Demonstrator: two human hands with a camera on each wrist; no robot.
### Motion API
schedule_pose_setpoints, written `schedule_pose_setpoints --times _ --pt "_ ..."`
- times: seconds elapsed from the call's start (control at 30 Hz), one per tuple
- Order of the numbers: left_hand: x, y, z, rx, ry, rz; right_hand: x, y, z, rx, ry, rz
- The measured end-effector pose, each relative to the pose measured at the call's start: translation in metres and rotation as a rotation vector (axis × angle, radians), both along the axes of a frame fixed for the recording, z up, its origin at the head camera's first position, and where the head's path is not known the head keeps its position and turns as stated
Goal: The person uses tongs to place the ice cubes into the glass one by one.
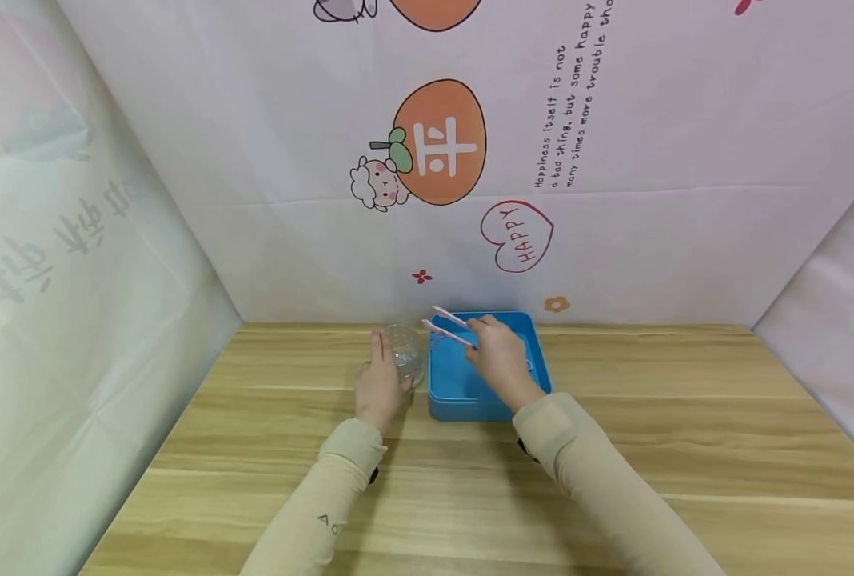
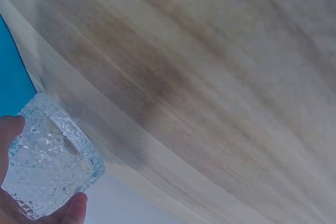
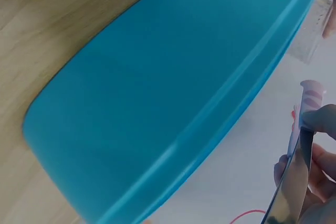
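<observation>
My left hand point(image 1: 381, 388) holds a clear cut-glass cup point(image 1: 407, 352) close by the left side of a blue box point(image 1: 490, 410). In the left wrist view, thumb and fingers lie around the faceted wall of the cup point(image 2: 58, 156). Above the open box, my right hand point(image 1: 500, 356) grips a pair of tongs point(image 1: 450, 334). Their two pale pink arms point left, spread apart, over the box's back left corner. A metal strip and a pinkish tip of the tongs point(image 3: 313, 95) show in the right wrist view; nothing shows between the arms.
A small white ring-like thing point(image 1: 529, 365) shows in the box beside my right wrist. The wooden table point(image 1: 441, 504) ends at a white printed cloth backdrop point(image 1: 312, 264) right behind the box. More cloth hangs at left and right.
</observation>
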State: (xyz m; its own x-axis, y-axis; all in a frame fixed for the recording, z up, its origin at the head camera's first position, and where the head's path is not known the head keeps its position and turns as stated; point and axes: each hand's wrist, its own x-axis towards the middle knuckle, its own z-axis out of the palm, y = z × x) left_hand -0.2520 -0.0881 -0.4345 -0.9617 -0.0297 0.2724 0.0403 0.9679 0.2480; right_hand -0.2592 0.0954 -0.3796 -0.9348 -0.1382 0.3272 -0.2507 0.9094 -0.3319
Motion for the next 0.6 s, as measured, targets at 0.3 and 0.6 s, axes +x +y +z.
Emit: schedule_pose_setpoints --times 0.3,0.6 --pt "-0.001 0.0 0.0 -0.018 -0.01 0.01 -0.008 0.011 -0.012 -0.017 -0.04 -0.051" --pt "-0.003 0.0 -0.002 -0.035 -0.019 0.012 -0.011 0.012 -0.022 0.011 -0.084 -0.069"
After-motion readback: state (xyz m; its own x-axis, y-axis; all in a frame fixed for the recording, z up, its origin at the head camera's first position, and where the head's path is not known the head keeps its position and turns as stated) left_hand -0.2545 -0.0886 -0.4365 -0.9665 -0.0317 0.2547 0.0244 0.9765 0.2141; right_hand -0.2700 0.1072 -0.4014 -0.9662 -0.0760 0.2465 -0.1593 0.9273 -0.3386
